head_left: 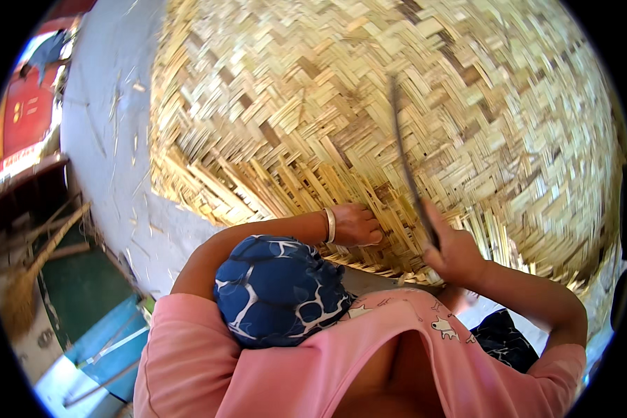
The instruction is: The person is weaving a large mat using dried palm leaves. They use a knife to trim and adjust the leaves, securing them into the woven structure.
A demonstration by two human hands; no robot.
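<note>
The left hand [355, 224], a pale bangle at its wrist, lies with fingers flat and close together on the loose strips at the near edge of a large round woven basket of straw-coloured bamboo [369, 104]. Just right of those fingers, the right hand [453, 252] is clenched around a long, thin dark blade [405, 164], which rises above the fingertips across the weave.
</note>
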